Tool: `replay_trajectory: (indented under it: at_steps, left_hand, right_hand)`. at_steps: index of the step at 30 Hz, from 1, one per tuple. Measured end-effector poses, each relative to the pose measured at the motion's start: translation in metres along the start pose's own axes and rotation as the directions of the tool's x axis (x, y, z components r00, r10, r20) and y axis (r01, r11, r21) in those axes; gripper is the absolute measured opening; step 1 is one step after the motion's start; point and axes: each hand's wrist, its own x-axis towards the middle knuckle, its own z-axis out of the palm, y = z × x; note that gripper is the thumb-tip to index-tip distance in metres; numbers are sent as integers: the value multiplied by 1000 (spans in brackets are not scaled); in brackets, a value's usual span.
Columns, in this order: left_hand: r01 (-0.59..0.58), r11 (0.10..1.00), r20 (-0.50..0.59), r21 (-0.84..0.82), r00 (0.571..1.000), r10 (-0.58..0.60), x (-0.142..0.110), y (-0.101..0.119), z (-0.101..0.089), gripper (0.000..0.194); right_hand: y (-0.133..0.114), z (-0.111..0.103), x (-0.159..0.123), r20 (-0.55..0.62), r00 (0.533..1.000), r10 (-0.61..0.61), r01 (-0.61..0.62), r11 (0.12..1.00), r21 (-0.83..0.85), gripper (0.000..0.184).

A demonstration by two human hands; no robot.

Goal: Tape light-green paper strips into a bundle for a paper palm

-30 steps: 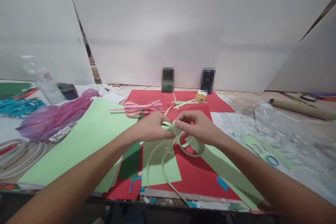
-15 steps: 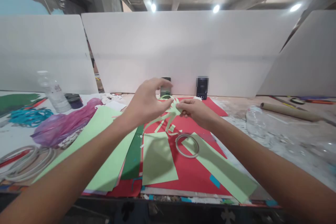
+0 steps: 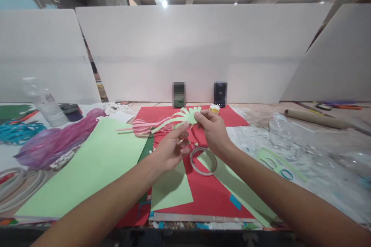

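Observation:
A piece of light green paper cut into a fringe (image 3: 189, 115), its long strips bending out to the left, is pinched at its uncut end between the thumb and fingers of my right hand (image 3: 216, 131). Just below the strips is my left hand (image 3: 171, 148), its thumb tip against the paper's lower edge. Its other fingers curl loosely, apart from the thumb. Behind it lies a bundle of pink paper strips (image 3: 142, 126) with a thin stem. A roll of tape (image 3: 203, 161) rests flat on red paper (image 3: 208, 193) beneath my hands.
Green sheets (image 3: 87, 162) lie left, near a purple plastic bag (image 3: 63, 139) and a bottle (image 3: 46, 102). Green-handled scissors (image 3: 278, 166) lie right, below a clear bottle (image 3: 279, 129) and cardboard tube (image 3: 315, 119). Two phones (image 3: 179, 95) lean against the white board (image 3: 197, 46).
My left hand has dropped from above the green fringe to below it. The fringe now fans leftward, still in my right hand. The pink bundle, scissors and a yellow-banded roll have come into sight.

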Motion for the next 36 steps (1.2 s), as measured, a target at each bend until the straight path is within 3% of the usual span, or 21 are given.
replay_trajectory:
  at_steps: [7, 11, 13, 14, 18, 21, 25, 28, 30, 33, 36]
  left_hand:
    - [-13, 992, -45, -128, 999, 8, 7, -2, -3, 28]
    - [-94, 992, -177, -80, 981, 79, 21, 3, -17, 17]
    - [-135, 988, -251, -76, 962, 112, 29, 8, -26, 13]
    - [-150, 985, -272, -88, 955, 121, 33, 12, -30, 11]
    - [-231, 959, -317, -165, 933, 170, 42, 33, -45, 9]
    - [-371, 915, -376, -160, 880, 291, 43, 51, -49, 8]
    - [-453, 882, -435, -132, 826, 359, 42, 65, -49, 12]
    - [-403, 908, -439, -114, 840, 318, 44, 68, -48, 13]
    - [-390, 913, -429, -119, 849, 307, 47, 69, -50, 13]
    - [-397, 910, -429, -118, 847, 314, 50, 68, -56, 12]
    - [-379, 921, -428, -89, 850, 308, 51, 64, -64, 10]
  right_hand:
    - [10, 0, -7, 70, 997, 15, -9, 997, -78, 25]
    - [23, -17, 17, 180, 981, 74, -33, 975, -219, 36]
    - [31, -36, 43, 150, 984, 91, -12, 887, -461, 48]
    - [36, -47, 58, 97, 994, 55, 20, 765, -644, 52]
    - [54, -89, 115, 61, 997, 46, 24, 568, -823, 27]
    - [69, -99, 143, 144, 984, 104, 84, 445, -891, 22]
    - [87, -87, 159, 336, 917, 214, 246, 360, -900, 33]
    - [98, -71, 162, 434, 862, 261, 342, 333, -879, 37]
    - [102, -61, 161, 469, 841, 270, 380, 325, -866, 30]
    - [102, -50, 160, 494, 834, 246, 407, 330, -852, 18]
    - [92, -42, 161, 488, 856, 168, 410, 353, -841, 20]
